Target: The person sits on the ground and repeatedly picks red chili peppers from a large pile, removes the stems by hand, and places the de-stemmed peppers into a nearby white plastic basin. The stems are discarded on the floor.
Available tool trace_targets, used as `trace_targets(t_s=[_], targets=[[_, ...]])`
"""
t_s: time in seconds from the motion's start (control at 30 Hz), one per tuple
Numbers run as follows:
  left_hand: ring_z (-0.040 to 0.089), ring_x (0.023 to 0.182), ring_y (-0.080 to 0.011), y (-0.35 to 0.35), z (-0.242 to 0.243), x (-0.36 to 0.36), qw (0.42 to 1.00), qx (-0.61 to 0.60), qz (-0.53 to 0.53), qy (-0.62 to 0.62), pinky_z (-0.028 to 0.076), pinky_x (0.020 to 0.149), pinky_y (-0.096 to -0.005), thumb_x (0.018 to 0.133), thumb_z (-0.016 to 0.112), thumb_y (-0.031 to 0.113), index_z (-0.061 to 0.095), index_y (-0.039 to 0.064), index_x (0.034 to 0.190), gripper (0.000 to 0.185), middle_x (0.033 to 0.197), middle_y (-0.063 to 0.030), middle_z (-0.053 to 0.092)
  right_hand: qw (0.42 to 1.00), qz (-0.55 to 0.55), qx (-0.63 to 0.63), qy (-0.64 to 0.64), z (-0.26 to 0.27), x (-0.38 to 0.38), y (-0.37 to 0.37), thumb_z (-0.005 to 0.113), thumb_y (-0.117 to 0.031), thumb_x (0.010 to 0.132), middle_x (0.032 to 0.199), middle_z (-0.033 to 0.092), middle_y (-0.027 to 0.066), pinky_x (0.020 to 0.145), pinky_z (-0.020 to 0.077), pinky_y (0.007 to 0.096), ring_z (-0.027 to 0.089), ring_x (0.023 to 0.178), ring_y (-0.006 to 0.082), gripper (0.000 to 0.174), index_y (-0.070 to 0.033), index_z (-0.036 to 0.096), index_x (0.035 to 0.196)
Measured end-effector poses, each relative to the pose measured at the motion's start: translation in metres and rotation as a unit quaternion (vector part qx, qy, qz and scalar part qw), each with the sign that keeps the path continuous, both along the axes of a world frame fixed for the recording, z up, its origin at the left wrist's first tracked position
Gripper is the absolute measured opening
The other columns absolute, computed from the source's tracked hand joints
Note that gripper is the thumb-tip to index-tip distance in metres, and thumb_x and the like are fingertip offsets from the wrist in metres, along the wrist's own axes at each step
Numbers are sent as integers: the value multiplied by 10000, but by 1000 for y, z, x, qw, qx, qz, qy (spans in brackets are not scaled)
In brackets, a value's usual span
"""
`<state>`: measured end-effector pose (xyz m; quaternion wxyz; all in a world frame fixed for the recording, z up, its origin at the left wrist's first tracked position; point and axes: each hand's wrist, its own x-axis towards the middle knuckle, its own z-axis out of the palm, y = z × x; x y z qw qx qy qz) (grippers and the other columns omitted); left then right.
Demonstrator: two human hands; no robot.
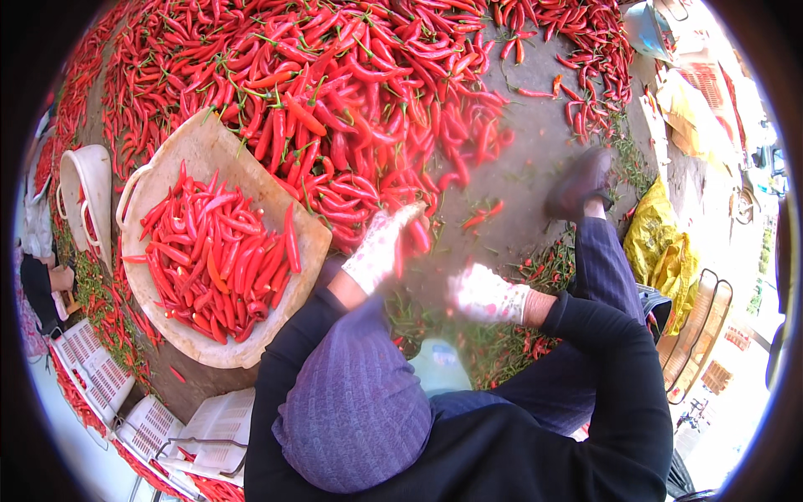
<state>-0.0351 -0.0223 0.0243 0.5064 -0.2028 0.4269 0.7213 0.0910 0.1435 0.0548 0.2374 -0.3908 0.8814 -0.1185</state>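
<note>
My left hand, in a white glove with a pink pattern, is closed around a few red chilli peppers whose ends stick out past the fingers. It is at the near edge of a large heap of red chilli peppers, many with green stems on. My right hand, gloved alike, hovers over the ground in front of my lap. Motion blur hides its fingertips and anything in them. Left of my knee sits a cut-open pale plastic tub with destemmed red peppers in it.
Green stems litter the ground between my legs, near a pale plastic object. White crates stand lower left, another pale tub beyond. Yellow sacks lie right of my shoe. Part of another person shows far left.
</note>
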Motion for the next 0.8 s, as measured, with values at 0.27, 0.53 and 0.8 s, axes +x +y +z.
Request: trace_targets(t_s=[0.27, 0.53, 0.8], targets=[[622, 799, -209, -27, -10, -17, 978, 105, 163, -80, 518, 723, -335, 851, 561, 150, 607, 17, 960, 178, 863, -92, 641, 903, -419, -78, -61, -45, -127, 58, 614, -217, 781, 836, 638, 194, 711, 493, 384, 614, 818, 360, 307, 6, 605, 991], [572, 986, -243, -43, -29, -20, 957, 116, 222, -143, 469, 896, -390, 833, 553, 94, 572, 58, 1018, 190, 1031, -113, 609, 832, -540, -110, 58, -73, -243, 12, 580, -295, 849, 589, 544, 119, 535, 413, 360, 555, 573, 246, 336, -25, 577, 648], [574, 976, -265, -2, -26, -21, 960, 146, 228, -79, 501, 805, -394, 863, 546, 112, 534, 60, 1096, 239, 1071, -104, 592, 766, -561, -248, -191, -1, -119, -3, 579, -124, 838, 663, 612, 103, 528, 451, 313, 599, 601, 211, 181, 40, 617, 904]])
